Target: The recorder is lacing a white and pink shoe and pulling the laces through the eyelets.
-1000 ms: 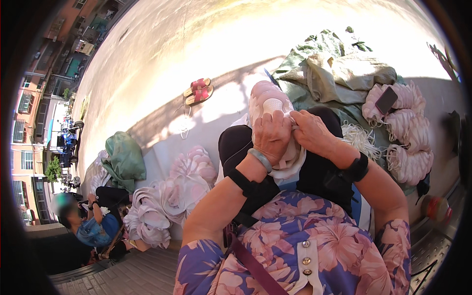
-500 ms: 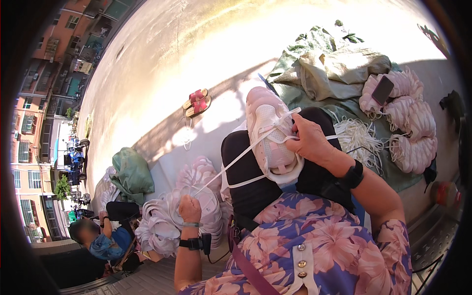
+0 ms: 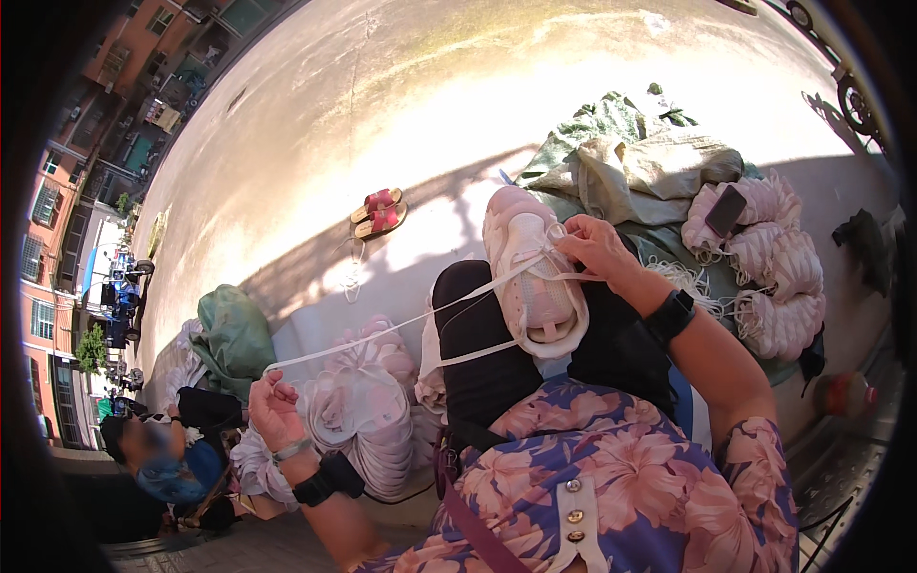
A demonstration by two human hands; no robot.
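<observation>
Shoe: pale pink sneaker [image 3: 531, 277] resting sole-down on the person's black-clad lap, toe toward 12 o'clock, just above picture centre.
Lace: white lace [image 3: 382, 331] runs taut from the shoe's eyelets out toward 8 o'clock; a second strand loops back under the shoe toward the knee.
Left hand: left hand [image 3: 274, 409] at 8 o'clock, grip closed on the far end of the lace, arm stretched away from the shoe.
Right hand: right hand [image 3: 600, 250] at 1 o'clock, fingers pinched at the lacing on the shoe's upper; the fingertips are partly hidden behind the lace.
Pile, left: stack of pink shoes [image 3: 368, 406] beside the left knee, individual pairs hard to separate.
Pile, right: more pink shoes [image 3: 778, 277] at 3 o'clock, a dark phone [image 3: 726, 210] lying on top.
Ground: red sandals [image 3: 379, 212] at 11 o'clock on sunlit pavement.
Other person: seated figure [image 3: 162, 458] at 8 o'clock, cut off by the dark rim.
</observation>
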